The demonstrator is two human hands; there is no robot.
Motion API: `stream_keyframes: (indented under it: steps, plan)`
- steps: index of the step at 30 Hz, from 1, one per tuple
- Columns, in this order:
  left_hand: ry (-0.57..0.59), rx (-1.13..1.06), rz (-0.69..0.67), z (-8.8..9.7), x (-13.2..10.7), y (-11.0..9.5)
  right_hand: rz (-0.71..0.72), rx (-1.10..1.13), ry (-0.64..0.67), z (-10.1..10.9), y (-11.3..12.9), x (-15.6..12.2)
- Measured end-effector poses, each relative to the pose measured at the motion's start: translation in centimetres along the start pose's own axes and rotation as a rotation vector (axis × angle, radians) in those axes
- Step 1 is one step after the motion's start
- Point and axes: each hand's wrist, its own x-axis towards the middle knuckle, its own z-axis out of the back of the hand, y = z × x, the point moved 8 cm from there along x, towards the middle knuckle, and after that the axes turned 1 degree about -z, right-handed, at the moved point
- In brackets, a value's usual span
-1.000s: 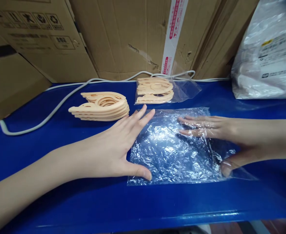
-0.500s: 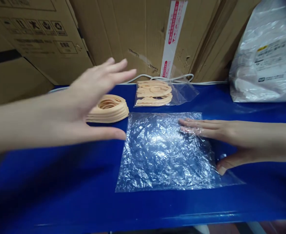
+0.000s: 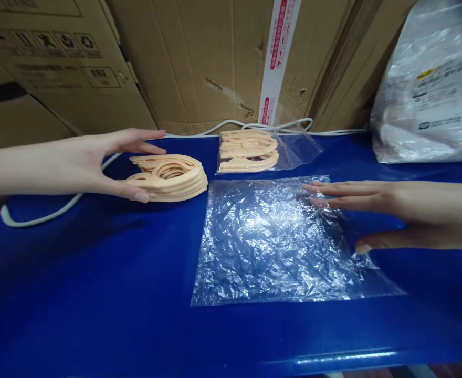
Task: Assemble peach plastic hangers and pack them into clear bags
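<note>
My left hand (image 3: 85, 160) is spread around the left end of a stack of beige, looped, flat plastic pieces (image 3: 187, 184). Its thumb lies at the front side of the stack, and the fingers reach over behind it without closing. A clear, crinkled plastic bag (image 3: 254, 247) lies flat to the right of the stack. My right hand (image 3: 380, 210) is open over the bag's right side, fingertips at its upper right part. The thumb is apart from the fingers, near the bag's right edge.
Behind the flat bag lies a clear bag with similar beige pieces (image 3: 249, 152). A white cable (image 3: 58, 215) runs along the back and left of the blue table (image 3: 136, 325). Cardboard boxes (image 3: 199, 63) stand behind; a white plastic package (image 3: 423, 105) sits at the back right.
My left hand has moved left and down to the left end of the stack, which shows more fully. My right hand has shifted slightly right and up over the bag.
</note>
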Motion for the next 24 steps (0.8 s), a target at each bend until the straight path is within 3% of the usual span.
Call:
stream_keyframes:
  steps: [4,8,13,21,24]
  plan:
    - [-0.031,-0.024,-0.029,0.1,0.2,0.0,-0.006,-0.05,0.033,0.7,-0.1,1.3]
    - [-0.006,-0.004,0.003,-0.2,0.2,-0.1,0.104,-0.208,0.114,1.1,0.9,2.7]
    - [-0.023,0.03,-0.01,-0.3,-0.2,-0.9,0.182,-0.322,0.052,1.8,2.4,3.1]
    - [-0.151,0.177,-0.277,0.8,0.9,0.7,0.234,-0.47,-0.037,2.6,3.8,2.6]
    - [-0.219,0.198,-0.391,1.5,0.6,0.1,0.237,-0.486,-0.099,3.0,4.2,2.6]
